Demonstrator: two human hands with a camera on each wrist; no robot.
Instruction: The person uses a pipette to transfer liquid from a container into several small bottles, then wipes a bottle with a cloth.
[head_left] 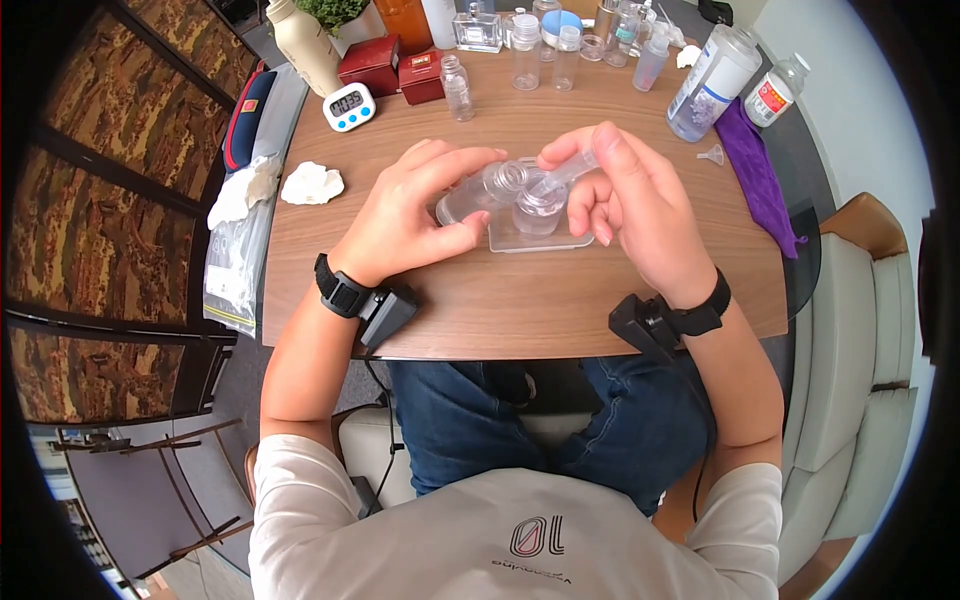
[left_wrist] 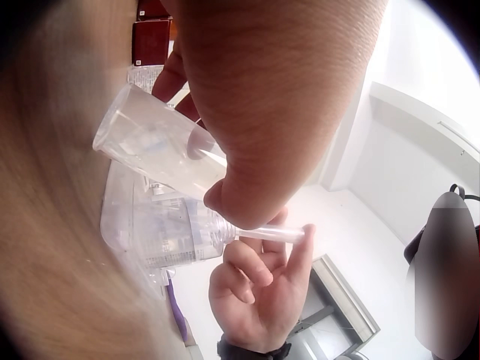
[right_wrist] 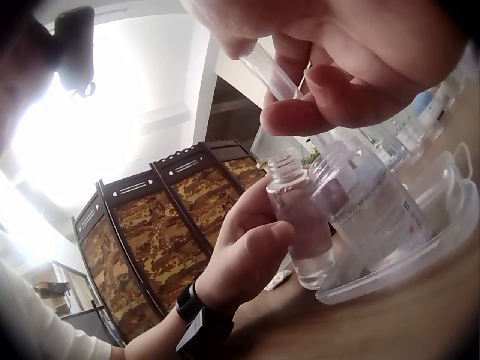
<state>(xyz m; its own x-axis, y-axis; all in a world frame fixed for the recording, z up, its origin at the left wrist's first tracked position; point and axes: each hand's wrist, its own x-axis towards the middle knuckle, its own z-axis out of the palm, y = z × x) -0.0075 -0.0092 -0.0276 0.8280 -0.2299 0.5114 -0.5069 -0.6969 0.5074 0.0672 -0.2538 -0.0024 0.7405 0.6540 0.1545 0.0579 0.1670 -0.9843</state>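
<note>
My left hand (head_left: 400,215) grips a clear, narrow-necked bottle (head_left: 463,202), which leans in the head view. Liquid shows in its lower part in the right wrist view, and its mouth is uncapped. Beside it a wider clear bottle (right_wrist: 386,217), also uncapped, stands in a shallow clear plastic tray (head_left: 540,245). With thumb and fingers my right hand (head_left: 645,190) holds a slim clear plastic tube (head_left: 568,174) like a syringe. The thumb sits at the tube's upper end, and its lower end reaches the wider bottle's mouth.
Behind the hands stand a small empty bottle (head_left: 457,90), a digital timer (head_left: 349,107), dark red boxes (head_left: 371,65) and several clear bottles. At the right are a large labelled bottle (head_left: 712,85), a small funnel (head_left: 711,154) and a purple cloth (head_left: 755,185). Crumpled tissue (head_left: 312,184) lies left.
</note>
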